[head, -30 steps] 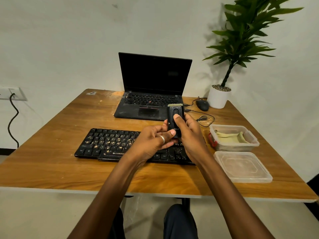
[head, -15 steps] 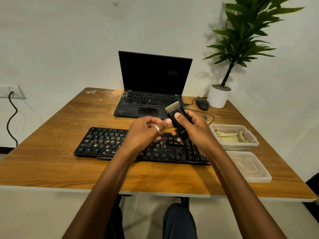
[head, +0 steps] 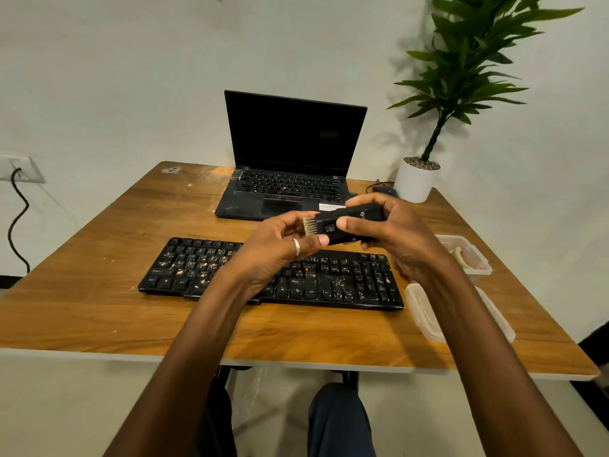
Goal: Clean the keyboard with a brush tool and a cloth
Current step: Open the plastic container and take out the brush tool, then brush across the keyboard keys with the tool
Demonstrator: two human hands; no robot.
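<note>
While the brush [head: 365, 215] is gripped sideways over the dirty keyboard [head: 184, 268] by the right hand [head: 395, 239], its bristle end is pinched by the left hand [head: 276, 249].

On my keyboard [head: 197, 265], bottom-row keys at 7 o'clock faintly read "Ctrl" and "Alt"; the small logo on my brush tool [head: 361, 215] is too blurred.

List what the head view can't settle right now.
Keyboard middle keys: head view, hidden behind the left hand and forearm.
Mouse: mostly behind the right hand.
Cloth in the container: only a sliver shows past the right forearm.
Brush tool marking: too small to read.
Plant top: cut off by the upper edge.
</note>
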